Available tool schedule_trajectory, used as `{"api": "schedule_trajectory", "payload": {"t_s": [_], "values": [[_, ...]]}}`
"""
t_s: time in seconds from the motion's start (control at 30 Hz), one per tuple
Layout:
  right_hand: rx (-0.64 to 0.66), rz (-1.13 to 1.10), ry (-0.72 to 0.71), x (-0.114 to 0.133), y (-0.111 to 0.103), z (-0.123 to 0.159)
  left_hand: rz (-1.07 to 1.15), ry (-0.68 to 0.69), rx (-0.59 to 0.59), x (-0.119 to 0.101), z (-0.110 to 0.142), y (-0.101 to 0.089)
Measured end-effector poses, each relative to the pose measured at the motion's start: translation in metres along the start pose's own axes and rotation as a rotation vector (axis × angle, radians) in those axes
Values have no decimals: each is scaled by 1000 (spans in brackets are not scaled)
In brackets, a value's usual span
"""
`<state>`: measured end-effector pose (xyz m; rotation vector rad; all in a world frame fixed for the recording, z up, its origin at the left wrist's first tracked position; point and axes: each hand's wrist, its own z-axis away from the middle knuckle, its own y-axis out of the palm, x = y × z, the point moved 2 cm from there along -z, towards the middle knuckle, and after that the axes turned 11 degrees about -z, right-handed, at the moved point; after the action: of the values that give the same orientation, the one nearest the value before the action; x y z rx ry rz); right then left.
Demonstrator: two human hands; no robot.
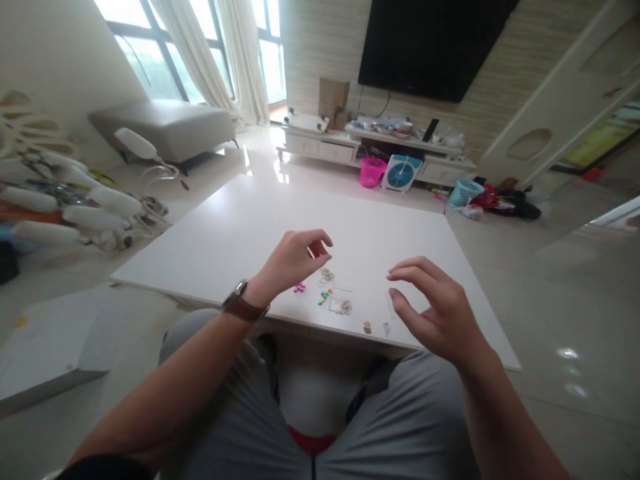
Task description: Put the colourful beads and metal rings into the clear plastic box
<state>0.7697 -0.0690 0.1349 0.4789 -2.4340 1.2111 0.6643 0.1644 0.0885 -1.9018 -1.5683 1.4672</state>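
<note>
Left hand (pixel 299 257) and right hand (pixel 443 310) have fingers apart; the clear box (pixel 335 310) seems light, brittle, best held by edges.

Television (pixel 433 50), upper right: top cropped. White lamp (pixel 93 219), far left: cut off. Pale loops (pixel 327 275), centre: too small to identify.

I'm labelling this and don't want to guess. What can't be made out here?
All in the head view:
- Yellow piece near the table's edge: too small to identify.
- Pale piece beside it: too small and faint to identify.
- Pink pieces: too small to count surely.
- Watch: dial too small and angled to read.
- Television: top cut off by the upper edge.
</note>
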Motion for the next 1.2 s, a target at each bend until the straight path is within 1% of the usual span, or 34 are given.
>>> {"api": "schedule_trajectory", "payload": {"t_s": [0.1,0.17,0.2,0.27,0.3,0.33,0.4,0.47,0.53,0.6,0.67,0.77,0.87,0.97,1.1,1.2], "values": [[40,3,88,-28,14,-19,-8,-5,60,20,-19,31],[63,0,170,-56,31,-23,-8,-15,125,36,-23,55],[80,9,209,-70,41,-21,-3,-23,159,44,-21,67],[125,30,269,-95,61,-8,-6,-51,225,59,-12,85],[158,39,298,-105,71,2,-36,-65,259,65,-5,90],[206,67,321,-113,79,12,-78,-69,291,70,2,93],[320,109,347,-122,91,32,-133,-69,366,77,12,91],[386,49,384,-125,97,46,-149,-119,403,82,16,84],[430,17,407,-125,99,54,-200,-188,386,88,15,77],[484,24,416,-122,99,59,-269,-226,371,95,13,77],[549,22,426,-118,98,62,-311,-237,378,102,12,83],[618,-1,436,-107,96,61,-351,-247,394,112,16,98],[635,-26,419,-95,93,53,-394,-213,410,115,21,109],[639,-48,387,-87,91,42,-394,-176,434,110,23,110],[625,-36,366,-83,91,33,-324,-159,451,101,18,109],[606,-43,353,-84,90,30,-283,-113,456,100,13,117]]}}
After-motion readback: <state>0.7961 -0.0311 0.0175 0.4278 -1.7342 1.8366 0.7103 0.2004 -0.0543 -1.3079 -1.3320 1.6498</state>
